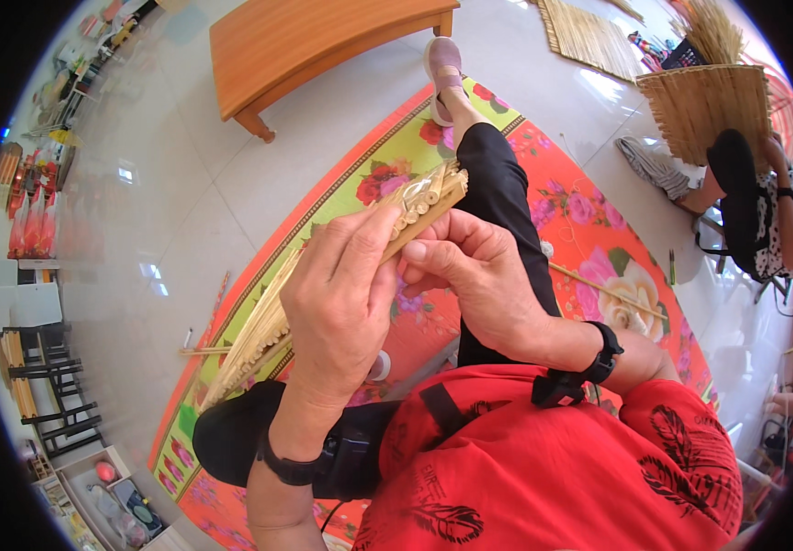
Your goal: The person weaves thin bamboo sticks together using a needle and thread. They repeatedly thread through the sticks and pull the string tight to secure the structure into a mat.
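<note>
A long piece of pale straw work, made of many reeds laid side by side, slants across my lap from lower left to upper middle. Its far end shows round, hollow cut reed ends and a flat strip along the edge. My left hand is closed round it near that end, with the fingers over the top. Close against the strip's underside, my right hand has thumb and forefinger pinched together. What lies between those fingertips is too small to make out. Black bands circle both my wrists.
A flowered red and green cloth lies under my legs, with a loose reed on it. An orange wooden table stands ahead. At right, a seated person holds a woven straw panel. A straw mat lies beyond.
</note>
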`<action>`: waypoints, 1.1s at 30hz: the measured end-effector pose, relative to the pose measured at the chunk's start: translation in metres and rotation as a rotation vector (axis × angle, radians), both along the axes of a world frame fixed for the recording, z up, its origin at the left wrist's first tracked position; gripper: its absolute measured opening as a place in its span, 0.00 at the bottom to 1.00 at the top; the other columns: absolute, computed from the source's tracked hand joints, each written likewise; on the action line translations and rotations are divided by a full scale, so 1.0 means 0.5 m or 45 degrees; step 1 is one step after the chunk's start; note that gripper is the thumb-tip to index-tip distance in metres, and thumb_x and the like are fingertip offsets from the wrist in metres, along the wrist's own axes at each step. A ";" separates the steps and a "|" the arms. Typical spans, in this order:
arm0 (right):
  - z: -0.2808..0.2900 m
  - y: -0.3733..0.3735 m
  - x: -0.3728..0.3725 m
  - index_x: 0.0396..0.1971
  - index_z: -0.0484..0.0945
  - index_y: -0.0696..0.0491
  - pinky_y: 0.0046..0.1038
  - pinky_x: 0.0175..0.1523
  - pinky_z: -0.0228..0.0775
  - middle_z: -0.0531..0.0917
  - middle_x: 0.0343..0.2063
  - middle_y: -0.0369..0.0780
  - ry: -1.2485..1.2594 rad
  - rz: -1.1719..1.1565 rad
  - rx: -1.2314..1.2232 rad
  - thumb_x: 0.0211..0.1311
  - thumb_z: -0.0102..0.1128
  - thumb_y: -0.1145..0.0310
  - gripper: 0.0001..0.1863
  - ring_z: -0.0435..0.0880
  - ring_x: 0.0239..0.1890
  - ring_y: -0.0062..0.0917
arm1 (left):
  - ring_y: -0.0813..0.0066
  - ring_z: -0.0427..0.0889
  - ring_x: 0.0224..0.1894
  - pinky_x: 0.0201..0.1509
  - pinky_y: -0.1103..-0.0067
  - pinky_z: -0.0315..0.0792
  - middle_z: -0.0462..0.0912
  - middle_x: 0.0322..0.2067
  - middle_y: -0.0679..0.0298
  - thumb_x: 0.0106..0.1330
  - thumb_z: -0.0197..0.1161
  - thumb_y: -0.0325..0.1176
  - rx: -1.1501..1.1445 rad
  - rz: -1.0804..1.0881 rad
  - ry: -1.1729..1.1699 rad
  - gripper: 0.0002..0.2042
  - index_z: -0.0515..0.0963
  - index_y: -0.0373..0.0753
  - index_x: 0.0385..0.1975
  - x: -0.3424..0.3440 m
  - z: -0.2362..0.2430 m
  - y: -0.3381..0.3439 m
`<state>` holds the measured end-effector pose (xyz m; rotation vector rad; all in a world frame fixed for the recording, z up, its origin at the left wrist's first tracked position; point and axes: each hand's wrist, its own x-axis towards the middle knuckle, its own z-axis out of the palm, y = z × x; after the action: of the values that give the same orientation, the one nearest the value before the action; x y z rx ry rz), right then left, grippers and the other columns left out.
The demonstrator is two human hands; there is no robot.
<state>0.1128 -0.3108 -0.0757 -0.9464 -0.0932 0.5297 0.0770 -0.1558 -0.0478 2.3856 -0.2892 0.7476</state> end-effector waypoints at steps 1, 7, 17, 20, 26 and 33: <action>-0.008 0.006 0.000 0.36 0.80 0.60 0.21 0.42 0.78 0.84 0.32 0.35 -0.059 -0.016 0.024 0.69 0.61 0.74 0.04 0.82 0.34 0.14 | 0.59 0.83 0.37 0.39 0.69 0.77 0.82 0.36 0.60 0.53 0.67 0.17 0.003 0.003 -0.004 0.21 0.80 0.39 0.49 -0.001 -0.001 -0.001; -0.044 0.006 0.019 0.33 0.80 0.60 0.21 0.40 0.76 0.84 0.28 0.34 -0.355 -0.093 -0.119 0.67 0.60 0.77 0.03 0.81 0.32 0.14 | 0.60 0.84 0.38 0.41 0.69 0.77 0.83 0.37 0.59 0.53 0.68 0.20 0.037 0.016 0.040 0.20 0.80 0.39 0.49 0.007 -0.002 -0.008; -0.211 -0.074 -0.041 0.34 0.82 0.58 0.22 0.43 0.73 0.81 0.27 0.31 -0.406 0.316 -0.623 0.69 0.63 0.64 0.11 0.77 0.35 0.11 | 0.59 0.84 0.38 0.41 0.71 0.77 0.82 0.38 0.57 0.58 0.67 0.19 -0.104 0.190 -0.013 0.17 0.79 0.34 0.48 0.052 0.030 0.052; -0.071 -0.039 0.050 0.41 0.82 0.59 0.21 0.45 0.72 0.83 0.33 0.31 -0.507 0.014 -0.347 0.70 0.61 0.67 0.10 0.77 0.38 0.12 | 0.60 0.84 0.38 0.41 0.71 0.78 0.82 0.38 0.57 0.58 0.66 0.18 -0.121 0.198 -0.006 0.17 0.79 0.35 0.49 0.045 0.029 0.032; 0.012 0.018 0.075 0.37 0.79 0.61 0.21 0.42 0.75 0.83 0.32 0.33 -0.274 0.038 -0.141 0.69 0.61 0.70 0.09 0.80 0.35 0.13 | 0.58 0.84 0.37 0.39 0.68 0.78 0.83 0.36 0.59 0.56 0.67 0.19 -0.013 0.186 -0.070 0.19 0.80 0.38 0.50 0.047 -0.001 0.001; -0.020 0.056 0.051 0.33 0.76 0.59 0.22 0.34 0.73 0.81 0.26 0.36 -0.544 -0.157 -0.172 0.69 0.57 0.74 0.05 0.78 0.28 0.15 | 0.58 0.83 0.36 0.39 0.68 0.77 0.82 0.36 0.58 0.57 0.67 0.21 0.049 0.222 -0.141 0.18 0.80 0.38 0.49 0.032 -0.018 0.009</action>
<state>0.1384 -0.2830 -0.0857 -1.1795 -0.3850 0.2150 0.0932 -0.1512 -0.0568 2.4317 -0.1431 0.9641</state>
